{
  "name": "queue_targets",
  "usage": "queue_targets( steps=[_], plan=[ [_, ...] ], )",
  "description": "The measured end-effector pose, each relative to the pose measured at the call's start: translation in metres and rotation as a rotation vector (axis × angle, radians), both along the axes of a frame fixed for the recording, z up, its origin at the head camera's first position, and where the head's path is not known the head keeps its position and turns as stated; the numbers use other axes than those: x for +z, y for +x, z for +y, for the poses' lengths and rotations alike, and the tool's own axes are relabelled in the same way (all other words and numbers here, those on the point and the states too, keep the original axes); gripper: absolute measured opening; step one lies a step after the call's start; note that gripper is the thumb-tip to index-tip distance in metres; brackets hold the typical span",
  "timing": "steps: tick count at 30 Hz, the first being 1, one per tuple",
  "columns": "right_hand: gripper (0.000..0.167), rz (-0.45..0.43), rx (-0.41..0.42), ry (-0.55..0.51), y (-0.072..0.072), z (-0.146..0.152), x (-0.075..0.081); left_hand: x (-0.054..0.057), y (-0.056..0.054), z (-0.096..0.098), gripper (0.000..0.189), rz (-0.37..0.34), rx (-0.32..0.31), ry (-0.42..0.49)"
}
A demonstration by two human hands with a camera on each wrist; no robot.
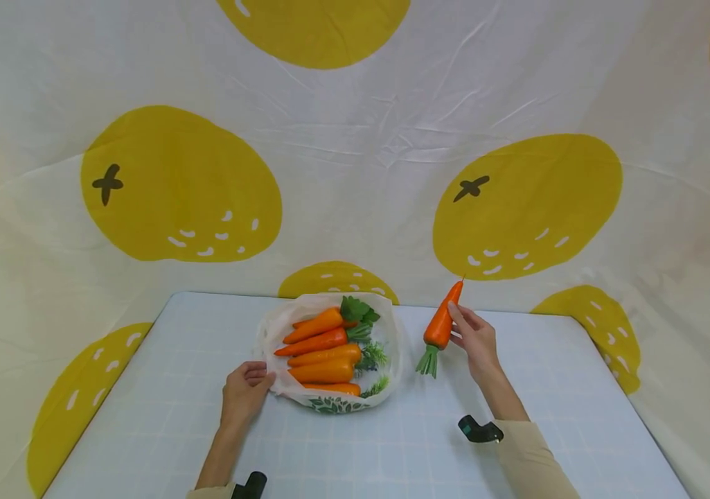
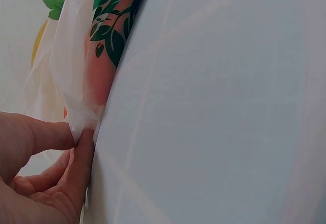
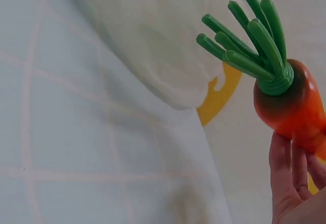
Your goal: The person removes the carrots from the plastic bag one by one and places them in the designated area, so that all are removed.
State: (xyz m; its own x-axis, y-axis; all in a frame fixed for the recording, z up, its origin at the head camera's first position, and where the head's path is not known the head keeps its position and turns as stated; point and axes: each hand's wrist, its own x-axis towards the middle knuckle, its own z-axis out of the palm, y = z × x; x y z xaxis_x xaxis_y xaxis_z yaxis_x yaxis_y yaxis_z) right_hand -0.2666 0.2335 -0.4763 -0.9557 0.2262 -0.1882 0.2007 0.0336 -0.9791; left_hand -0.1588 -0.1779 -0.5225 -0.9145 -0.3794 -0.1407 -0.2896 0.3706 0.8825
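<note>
1. The carrot [image 1: 439, 326] you hold is a glossy orange-red, broad at the crown and tapering to a fine tip with a thin strand at its end.
2. Its green stalks [image 3: 265, 51] fan out from a ribbed collar as smooth, blunt-ended stems, and the skin darkens around that collar.
3. It is up off the table [image 1: 355, 450], to the right of the white bag [image 1: 395, 364] and apart from it, tilted so the tip points away from you and slightly right, with the stalks towards you.
4. Your right hand [image 1: 478, 343] pinches the carrot from its right side, thumb against fingers, opened only as wide as the body between them; your forearm comes in from the lower right.
5. Your left hand [image 1: 244, 393] pinches the near left edge of the bag, thumb and fingers nearly closed on the thin film, down close to the tabletop.
6. Inside the bag, several more carrots [image 1: 323, 355] lie side by side, tips to your left and leafy greens [image 1: 372, 355] to your right.
7. A green leaf print [image 1: 337, 404] marks the bag's near side.
</note>
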Motion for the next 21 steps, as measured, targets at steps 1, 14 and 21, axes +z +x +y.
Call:
queue_targets(
  steps=[1,14,21],
  plan=[
    [0.079,-0.010,0.005,0.007,0.000,0.001,-0.002,0.000,0.000,0.000,0.031,0.000,-0.001,0.000],
    [0.075,-0.049,0.055,0.070,-0.002,-0.003,-0.027,0.000,-0.001,0.001,0.031,-0.002,0.009,0.007],
    [0.074,-0.060,0.097,0.131,-0.006,-0.005,-0.038,-0.003,-0.002,0.000,0.030,0.000,0.017,0.006]
  ],
)
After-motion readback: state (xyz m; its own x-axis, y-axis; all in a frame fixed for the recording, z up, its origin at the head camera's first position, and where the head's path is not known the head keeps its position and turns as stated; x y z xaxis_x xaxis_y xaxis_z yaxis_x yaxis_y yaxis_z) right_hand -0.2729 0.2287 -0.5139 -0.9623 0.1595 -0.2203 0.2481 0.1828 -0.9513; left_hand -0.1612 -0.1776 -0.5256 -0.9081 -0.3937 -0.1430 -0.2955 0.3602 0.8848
